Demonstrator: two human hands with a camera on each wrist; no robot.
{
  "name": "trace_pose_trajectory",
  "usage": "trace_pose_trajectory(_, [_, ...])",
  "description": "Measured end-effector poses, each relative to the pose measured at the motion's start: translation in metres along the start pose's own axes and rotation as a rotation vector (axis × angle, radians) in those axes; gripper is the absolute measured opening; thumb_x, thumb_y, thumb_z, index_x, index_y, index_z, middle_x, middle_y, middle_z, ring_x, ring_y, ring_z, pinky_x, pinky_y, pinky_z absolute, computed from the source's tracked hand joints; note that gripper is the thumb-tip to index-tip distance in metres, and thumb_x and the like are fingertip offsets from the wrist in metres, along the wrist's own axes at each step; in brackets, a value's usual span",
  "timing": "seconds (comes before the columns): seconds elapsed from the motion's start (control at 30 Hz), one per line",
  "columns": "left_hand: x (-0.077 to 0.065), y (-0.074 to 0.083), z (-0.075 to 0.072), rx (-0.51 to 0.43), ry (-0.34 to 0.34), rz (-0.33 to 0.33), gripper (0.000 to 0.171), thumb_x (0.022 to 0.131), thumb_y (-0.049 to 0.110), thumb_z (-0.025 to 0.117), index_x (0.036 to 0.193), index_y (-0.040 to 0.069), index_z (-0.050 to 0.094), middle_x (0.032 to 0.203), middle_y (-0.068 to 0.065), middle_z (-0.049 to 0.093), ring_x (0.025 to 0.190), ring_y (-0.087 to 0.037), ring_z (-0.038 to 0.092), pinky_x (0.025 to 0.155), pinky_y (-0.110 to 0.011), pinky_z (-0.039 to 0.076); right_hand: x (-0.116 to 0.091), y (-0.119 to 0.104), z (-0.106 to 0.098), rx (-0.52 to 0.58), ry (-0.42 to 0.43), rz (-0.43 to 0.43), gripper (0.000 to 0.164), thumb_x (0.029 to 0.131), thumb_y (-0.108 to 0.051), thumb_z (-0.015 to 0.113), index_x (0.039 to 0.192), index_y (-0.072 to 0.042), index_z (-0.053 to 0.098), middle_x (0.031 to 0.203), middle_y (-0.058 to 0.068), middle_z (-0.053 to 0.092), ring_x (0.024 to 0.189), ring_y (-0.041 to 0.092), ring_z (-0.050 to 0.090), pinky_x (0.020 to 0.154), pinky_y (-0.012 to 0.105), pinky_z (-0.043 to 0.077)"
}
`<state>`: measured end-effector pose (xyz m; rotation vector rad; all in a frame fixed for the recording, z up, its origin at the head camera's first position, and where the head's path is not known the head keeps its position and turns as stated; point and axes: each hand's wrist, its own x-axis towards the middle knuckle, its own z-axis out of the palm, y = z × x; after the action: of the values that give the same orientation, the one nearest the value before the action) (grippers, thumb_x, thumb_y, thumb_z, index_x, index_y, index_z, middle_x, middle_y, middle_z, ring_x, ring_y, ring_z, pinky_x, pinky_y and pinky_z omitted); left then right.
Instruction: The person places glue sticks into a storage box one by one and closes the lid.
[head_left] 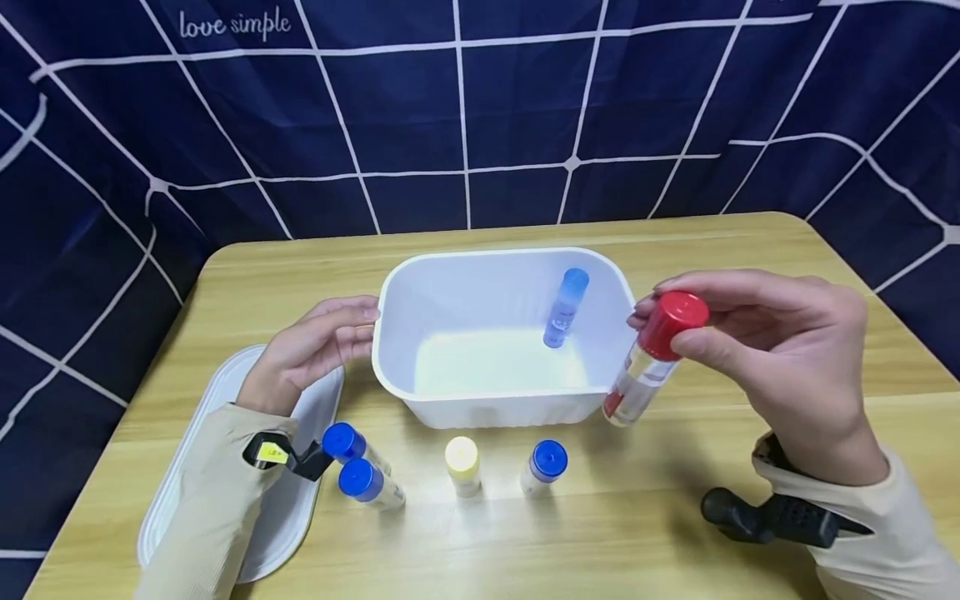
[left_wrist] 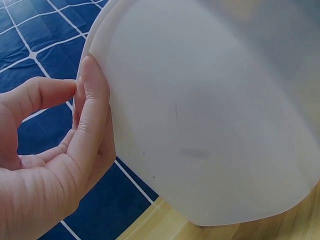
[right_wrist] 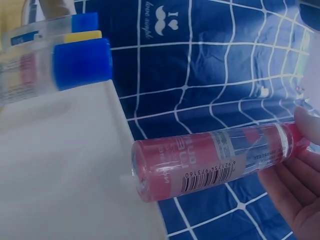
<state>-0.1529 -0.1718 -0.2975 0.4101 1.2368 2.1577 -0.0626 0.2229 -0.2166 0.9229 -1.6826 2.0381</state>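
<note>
A white plastic bin (head_left: pixel 491 410) sits mid-table. My left hand (head_left: pixel 318 342) is at its left end, with the fingertips touching the rim and outer wall (left_wrist: pixel 200 115). My right hand (head_left: pixel 795 358) pinches a clear, labelled bottle with a red cap (head_left: pixel 637 375) between thumb and fingers, holding it by the cap. That bottle tilts, its base down and left in front of the bin's right front corner. In the right wrist view, a barcode shows on the red-capped bottle (right_wrist: pixel 200 165). Inside the bin, a blue-capped bottle (head_left: pixel 564 310) stands towards the back right.
In front of the bin stand a yellow-capped bottle (head_left: pixel 462 467), a blue-capped bottle (head_left: pixel 543 467) and two more blue-capped bottles (head_left: pixel 367 482) near my left sleeve. A pale oval tray (head_left: pixel 281 533) lies under my left forearm. Dark blue gridded cloth (head_left: pixel 405 108) hangs behind the table.
</note>
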Motion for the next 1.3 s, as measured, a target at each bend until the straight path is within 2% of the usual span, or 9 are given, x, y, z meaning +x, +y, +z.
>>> trace_pose_trajectory(0.27, [0.003,0.002,0.002,-0.02,-0.024,-0.012,0.023,0.1,-0.001,0.046,0.107,0.001,0.067,0.101,-0.01,0.069,0.091,-0.016,0.069,0.081,-0.027,0.058,0.003,-0.003,-0.007,0.031,0.02,-0.026,0.033,0.066,0.03,0.068,0.097,0.032,0.054,0.093,0.041,0.061,0.083,0.042,0.068,0.07,0.037,0.06])
trace_pose_trajectory(0.53, [0.005,0.0,-0.001,-0.018,-0.005,0.004,0.024,0.1,0.0,0.047,0.109,0.0,0.069,0.107,-0.01,0.067,0.095,-0.018,0.067,0.083,-0.028,0.057,0.007,-0.002,-0.015,0.114,0.063,-0.051,0.036,0.066,0.034,0.064,0.099,0.035,0.05,0.097,0.046,0.057,0.088,0.05,0.065,0.079,0.046,0.057])
trace_pose_trajectory(0.7, [-0.001,-0.001,-0.003,-0.025,0.028,0.008,0.023,0.099,-0.001,0.048,0.107,0.001,0.069,0.105,-0.01,0.067,0.093,-0.018,0.068,0.081,-0.028,0.058,0.009,0.005,-0.013,0.087,0.067,-0.03,0.036,0.067,0.034,0.063,0.1,0.035,0.049,0.099,0.046,0.057,0.088,0.05,0.065,0.08,0.046,0.057])
trace_pose_trajectory(0.83, [0.001,-0.001,-0.002,-0.005,0.052,-0.006,0.022,0.099,0.0,0.047,0.108,0.001,0.067,0.105,-0.01,0.066,0.092,-0.017,0.067,0.081,-0.028,0.058,0.01,0.009,-0.012,0.066,0.063,-0.02,0.036,0.069,0.032,0.064,0.102,0.034,0.049,0.099,0.045,0.058,0.089,0.048,0.065,0.081,0.043,0.057])
trace_pose_trajectory(1.03, [0.003,0.001,-0.001,0.001,0.09,-0.027,0.021,0.098,0.0,0.048,0.106,0.001,0.067,0.103,-0.011,0.066,0.09,-0.018,0.068,0.08,-0.027,0.058,0.011,0.014,-0.01,0.09,0.077,-0.021,0.036,0.068,0.033,0.064,0.101,0.035,0.048,0.096,0.045,0.058,0.087,0.049,0.065,0.079,0.044,0.058])
trace_pose_trajectory(1.2, [0.006,0.001,-0.001,0.029,0.111,-0.015,0.021,0.098,0.0,0.048,0.107,0.001,0.067,0.106,-0.012,0.065,0.091,-0.02,0.066,0.08,-0.029,0.058,0.01,0.016,-0.014,0.091,0.075,0.009,0.038,0.071,0.031,0.063,0.105,0.034,0.047,0.1,0.044,0.058,0.091,0.047,0.065,0.082,0.041,0.057])
trace_pose_trajectory(1.3, [0.002,-0.001,-0.002,0.019,0.137,-0.014,0.021,0.098,-0.001,0.049,0.106,0.001,0.068,0.105,-0.011,0.065,0.09,-0.02,0.066,0.08,-0.029,0.059,0.012,0.019,-0.012,0.102,0.075,0.018,0.037,0.071,0.031,0.063,0.105,0.034,0.047,0.1,0.044,0.058,0.09,0.047,0.065,0.082,0.041,0.057])
